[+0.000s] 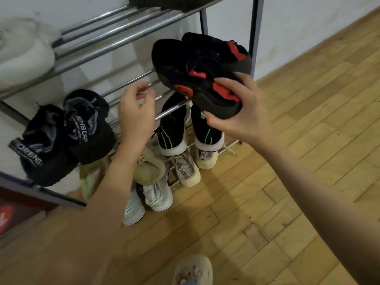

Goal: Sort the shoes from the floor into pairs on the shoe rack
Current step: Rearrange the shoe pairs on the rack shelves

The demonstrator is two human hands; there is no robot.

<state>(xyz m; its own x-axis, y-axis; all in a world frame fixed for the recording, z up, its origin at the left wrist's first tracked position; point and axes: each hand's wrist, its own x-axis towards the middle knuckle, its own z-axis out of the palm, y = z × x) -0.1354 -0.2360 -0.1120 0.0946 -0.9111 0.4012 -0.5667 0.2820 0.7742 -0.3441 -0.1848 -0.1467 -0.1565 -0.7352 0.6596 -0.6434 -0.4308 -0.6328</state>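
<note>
While our right hand [236, 112] pinches both black-and-red shoes [201, 66] by the heels and the left hand [135, 114] hangs empty, one could slip between the shoe rack [115, 44] bars.

A chrome-tube shoe rack with dark uprights [115, 45] fills the upper left of the frame, standing on pale wooden parquet floor [287, 161]. On its middle tier sit black knit sneakers with grey lettering [67, 134] at left and black sneakers with green stripes [172, 130] at centre. Below them, beige sneakers [187, 169] rest at frame centre.
</note>
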